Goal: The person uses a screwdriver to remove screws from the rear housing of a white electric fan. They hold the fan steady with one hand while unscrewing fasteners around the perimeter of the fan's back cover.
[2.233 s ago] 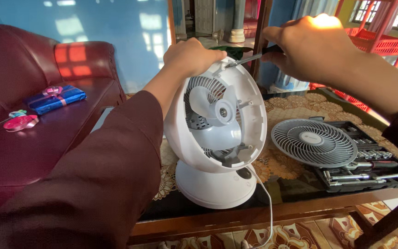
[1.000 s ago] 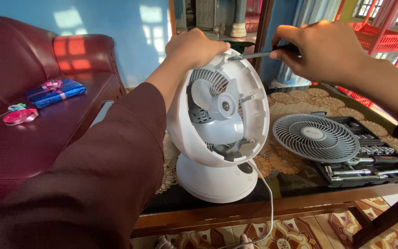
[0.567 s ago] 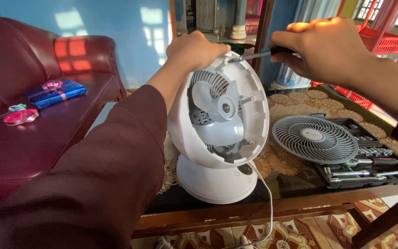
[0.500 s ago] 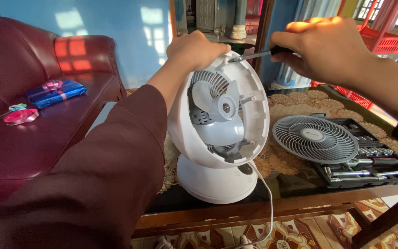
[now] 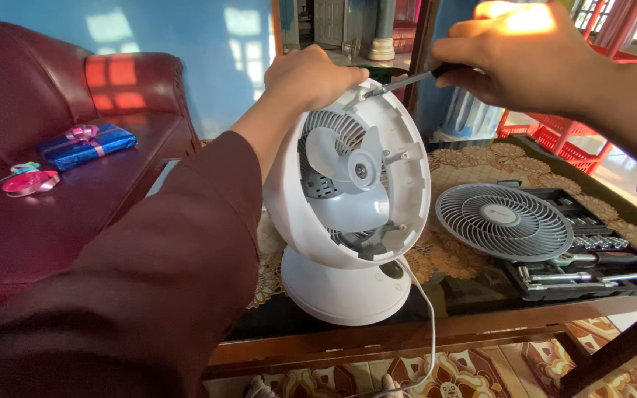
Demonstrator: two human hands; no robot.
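Hands have barely shifted: your left hand still clasps the white fan on the table, your right hand still fisted around the screwdriver at its rim.

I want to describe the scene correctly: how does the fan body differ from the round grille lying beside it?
The fan body stands upright on its base, held by the left hand; the grille lies flat, partly on the tool case. The body is white with blades exposed; the grille looks greyer, finely slatted. Both are round.
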